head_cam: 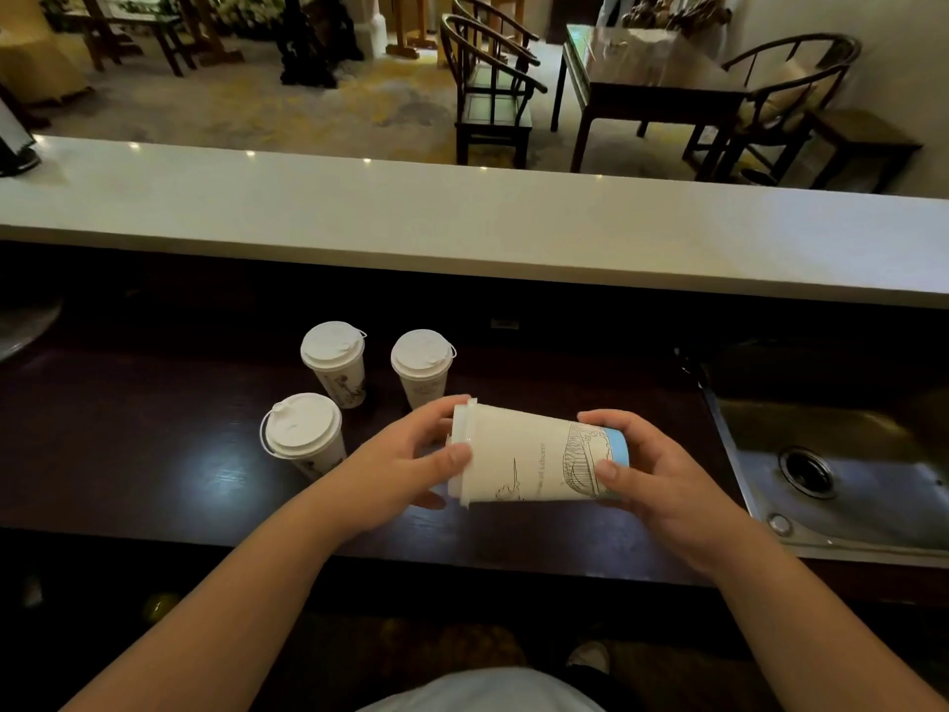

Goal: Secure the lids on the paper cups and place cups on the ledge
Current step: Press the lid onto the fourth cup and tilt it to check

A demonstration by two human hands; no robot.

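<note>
1. Held cup point(534, 454) lies on its side in the air above the dark surface point(154, 454), lid end to the left, blue base end to the right.
2. Left hand point(411, 454) wraps the lid point(458, 454): fingers closed around its rim, thumb on the near edge.
3. Right hand point(662, 480) grips the base end, thumb on the printed side wall, fingers curled over the far side.
4. Lid looks seated on the cup mouth; can't tell if it's fully snapped on.
5. Three lidded cups stand upright on the surface left of the hands: back-left cup point(335, 362), back-right cup point(422, 364), front cup point(303, 434). Close together, not touching.
6. Back-right cup is partly hidden behind the left hand's fingers.
7. White ledge point(462, 223) runs across behind the surface, higher up; no cups on it.
8. Steel sink point(842, 480) is set into the surface at right, near the right hand.
</note>
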